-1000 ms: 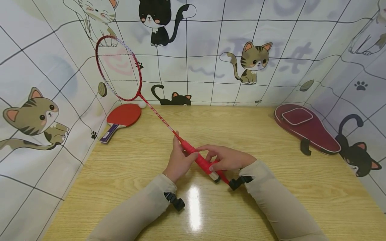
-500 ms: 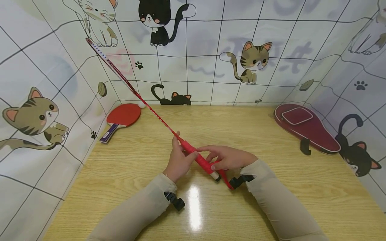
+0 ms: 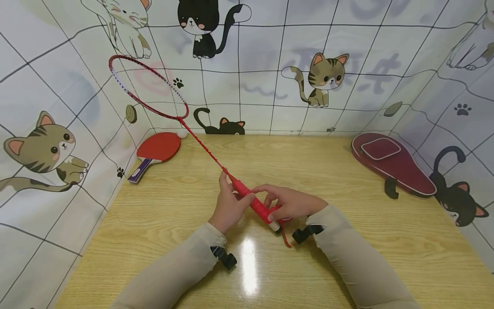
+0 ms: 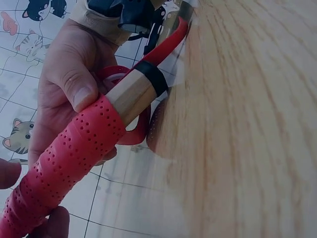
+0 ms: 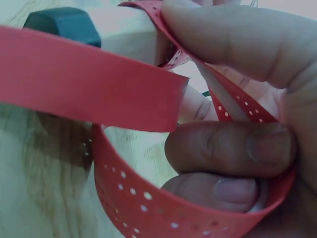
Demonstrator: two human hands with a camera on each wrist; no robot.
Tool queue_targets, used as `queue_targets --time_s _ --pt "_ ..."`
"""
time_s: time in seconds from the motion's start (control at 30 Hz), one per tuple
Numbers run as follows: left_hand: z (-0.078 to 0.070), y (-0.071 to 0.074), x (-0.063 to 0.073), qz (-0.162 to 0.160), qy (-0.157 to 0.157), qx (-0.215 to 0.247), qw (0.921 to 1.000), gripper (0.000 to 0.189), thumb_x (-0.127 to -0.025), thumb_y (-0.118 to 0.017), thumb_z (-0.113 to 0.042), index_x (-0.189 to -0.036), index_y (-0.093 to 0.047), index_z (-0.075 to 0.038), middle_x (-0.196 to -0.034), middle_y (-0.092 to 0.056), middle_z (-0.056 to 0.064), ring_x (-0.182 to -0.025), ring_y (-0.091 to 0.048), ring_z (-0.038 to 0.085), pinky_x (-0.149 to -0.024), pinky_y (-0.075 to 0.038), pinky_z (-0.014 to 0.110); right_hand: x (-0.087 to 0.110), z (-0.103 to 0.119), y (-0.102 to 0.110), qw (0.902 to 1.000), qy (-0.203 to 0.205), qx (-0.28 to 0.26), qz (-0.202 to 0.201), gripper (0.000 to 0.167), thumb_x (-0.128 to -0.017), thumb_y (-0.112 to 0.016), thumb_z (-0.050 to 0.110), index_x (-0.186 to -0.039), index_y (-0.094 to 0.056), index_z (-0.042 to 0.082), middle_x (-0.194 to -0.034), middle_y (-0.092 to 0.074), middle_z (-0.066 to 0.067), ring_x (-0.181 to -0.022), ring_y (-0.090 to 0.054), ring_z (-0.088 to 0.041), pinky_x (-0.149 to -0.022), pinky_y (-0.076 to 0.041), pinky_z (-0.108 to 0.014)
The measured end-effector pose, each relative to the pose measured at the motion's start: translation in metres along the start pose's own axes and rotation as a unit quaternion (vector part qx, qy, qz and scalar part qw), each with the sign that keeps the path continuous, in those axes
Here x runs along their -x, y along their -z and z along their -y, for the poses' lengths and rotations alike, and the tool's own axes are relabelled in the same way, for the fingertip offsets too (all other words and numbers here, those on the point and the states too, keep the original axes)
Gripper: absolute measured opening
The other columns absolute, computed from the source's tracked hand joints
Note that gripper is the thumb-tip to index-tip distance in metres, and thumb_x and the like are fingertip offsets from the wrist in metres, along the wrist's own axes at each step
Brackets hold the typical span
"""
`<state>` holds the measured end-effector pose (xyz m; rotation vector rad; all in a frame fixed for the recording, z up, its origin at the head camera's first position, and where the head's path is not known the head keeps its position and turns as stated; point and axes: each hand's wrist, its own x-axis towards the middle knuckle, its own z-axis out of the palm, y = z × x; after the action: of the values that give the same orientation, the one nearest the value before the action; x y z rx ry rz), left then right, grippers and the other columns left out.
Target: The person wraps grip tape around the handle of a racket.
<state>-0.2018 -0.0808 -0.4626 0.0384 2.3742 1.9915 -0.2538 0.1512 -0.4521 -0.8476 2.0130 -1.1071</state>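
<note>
A red badminton racket [image 3: 204, 148] slants up to the left, its head raised before the wall; no strings can be made out. My left hand [image 3: 228, 208] holds it between thumb and fingers at the upper handle. Red perforated grip tape [image 4: 69, 153] covers most of the handle, leaving bare wood [image 4: 131, 96] and a black end cap [image 4: 151, 78] showing. My right hand [image 3: 293, 202] pinches the tape near the handle's lower end, thumb on the wrap. Loose tape [image 5: 89, 79] loops around its curled fingers, and a free end hangs down beyond the hand.
On the wooden table [image 3: 154, 240], a red table tennis bat [image 3: 159, 147] lies at the back left, a white ball [image 3: 182, 134] beside it. A dark red bat case [image 3: 390, 163] lies at the right. Cat-printed sheets [image 3: 262, 86] enclose the back and sides.
The racket has turned about its shaft: its head went from a wide oval to edge-on, and now shows as a tilted oval. The loose tape end has swung; both hands stay nearly in place.
</note>
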Motion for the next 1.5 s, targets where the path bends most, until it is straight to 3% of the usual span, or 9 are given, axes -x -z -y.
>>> queue_targets --time_s 0.17,0.47,0.6,0.9,1.27,1.4,1.5 --pt "-0.0002 0.0011 0.0000 -0.007 0.005 -0.006 0.9999 0.110 -0.097 -0.077 -0.022 -0.167 0.008 -0.014 -0.125 -0.061 0.015 -0.100 -0.069 0.027 -0.079 -0.058 0.035 -0.0001 0.0006 0.0009 0.9999 -0.006 0.009 -0.004 0.083 -0.091 -0.081 0.016 -0.159 -0.039 0.035 -0.114 -0.068 -0.008 -0.086 -0.073 -0.026 -0.078 -0.060 -0.042" --pt "0.0039 0.0001 -0.0047 -0.007 -0.011 0.036 0.9993 0.104 -0.096 -0.069 -0.009 -0.167 0.006 -0.015 -0.123 -0.064 0.018 -0.100 -0.072 0.028 -0.083 -0.059 0.036 0.0024 0.0026 0.0054 0.9995 -0.015 -0.025 0.010 0.080 -0.095 -0.074 0.007 -0.159 -0.041 0.041 -0.119 -0.074 -0.004 -0.093 -0.074 -0.030 -0.077 -0.060 -0.045" --pt "0.0042 0.0000 -0.0047 -0.006 -0.013 0.042 0.9990 0.102 -0.095 -0.067 -0.006 -0.167 0.004 -0.017 -0.121 -0.064 0.017 -0.102 -0.072 0.029 -0.084 -0.059 0.036 0.0013 0.0014 0.0043 0.9997 -0.017 -0.015 0.009 0.077 -0.095 -0.075 0.009 -0.158 -0.042 0.040 -0.117 -0.074 -0.004 -0.093 -0.074 -0.028 -0.079 -0.060 -0.045" --pt "0.0036 0.0019 -0.0027 -0.012 -0.013 0.000 0.9999 0.109 -0.096 -0.077 -0.021 -0.168 0.005 -0.016 -0.119 -0.064 0.015 -0.092 -0.068 0.026 -0.073 -0.055 0.034 0.0008 0.0012 0.0027 0.9997 -0.019 0.012 -0.005 0.075 -0.093 -0.079 0.018 -0.156 -0.043 0.038 -0.113 -0.069 -0.007 -0.079 -0.074 -0.026 -0.074 -0.060 -0.043" --pt "0.0027 0.0001 -0.0036 -0.012 -0.005 0.029 0.9995 0.102 -0.096 -0.070 -0.010 -0.168 0.002 -0.022 -0.124 -0.063 0.017 -0.100 -0.070 0.029 -0.084 -0.060 0.037 0.0029 0.0033 0.0033 0.9993 -0.026 -0.024 0.011 0.080 -0.096 -0.073 0.006 -0.159 -0.040 0.043 -0.118 -0.073 -0.006 -0.088 -0.075 -0.029 -0.072 -0.061 -0.046" --pt "0.0021 -0.0002 -0.0035 -0.011 -0.009 0.039 0.9991 0.101 -0.094 -0.066 -0.007 -0.168 0.000 -0.024 -0.128 -0.061 0.021 -0.102 -0.071 0.030 -0.086 -0.060 0.039 0.0018 0.0037 0.0012 0.9997 -0.019 -0.012 0.010 0.080 -0.096 -0.073 0.009 -0.159 -0.040 0.045 -0.117 -0.072 -0.006 -0.085 -0.076 -0.028 -0.072 -0.061 -0.045" --pt "0.0023 0.0000 -0.0034 -0.012 -0.016 0.034 0.9992 0.103 -0.094 -0.071 -0.010 -0.168 0.000 -0.026 -0.124 -0.064 0.021 -0.097 -0.072 0.029 -0.082 -0.059 0.037 0.0013 0.0028 -0.0002 0.9999 -0.014 -0.001 0.003 0.080 -0.095 -0.076 0.012 -0.158 -0.040 0.044 -0.117 -0.069 -0.007 -0.081 -0.076 -0.028 -0.072 -0.061 -0.045"
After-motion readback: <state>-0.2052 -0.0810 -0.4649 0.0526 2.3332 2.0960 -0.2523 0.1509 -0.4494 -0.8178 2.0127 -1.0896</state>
